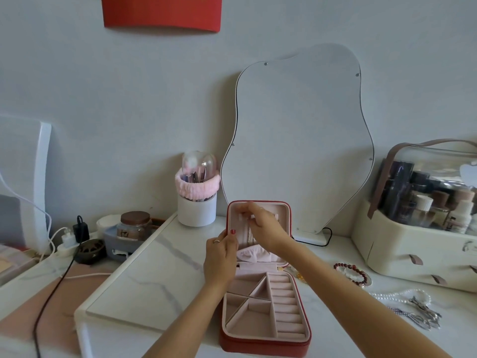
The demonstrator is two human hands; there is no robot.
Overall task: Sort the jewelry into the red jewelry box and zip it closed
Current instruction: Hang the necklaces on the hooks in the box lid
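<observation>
box base: red jewelry box [265,339] lies open on the white table [144,293], near edge. Pink lining, ring rolls down the right side, angled dividers on the left. Compartments look bare.
left arm: comes in from bottom centre, forearm crossing the base's left edge.
left hand: left hand [220,259] at the lid's left edge, thumb with red nail pressed on the red rim, fingers curled behind it. Ring on one finger. Grips the lid, holds it upright.
right arm: enters from bottom right, runs diagonally over the base's right corner.
right hand: right hand [267,228] inside the upright lid, back of hand to camera, fingers bent toward the lid's upper left.
right fingers: fingertips [245,208] pinched together near the top of the lid; they appear to hold the top end of a thin chain, contact itself too small to confirm.
lid: lid [282,210] stands upright at the far end of the base, pink inside, gathered pink pocket [254,254] along its bottom.
necklace: thin chain [249,235] hangs straight down inside the lid from the right fingertips to the pocket, between the two hands.
loose jewelry: right of the box, well apart from both hands: dark red bead bracelet [355,272], pearl strand [402,297], metal clips [423,313].
behind: wavy mirror [299,140] against the wall, white brush cup [197,208] to its left, cosmetics case [418,241] at far right.
</observation>
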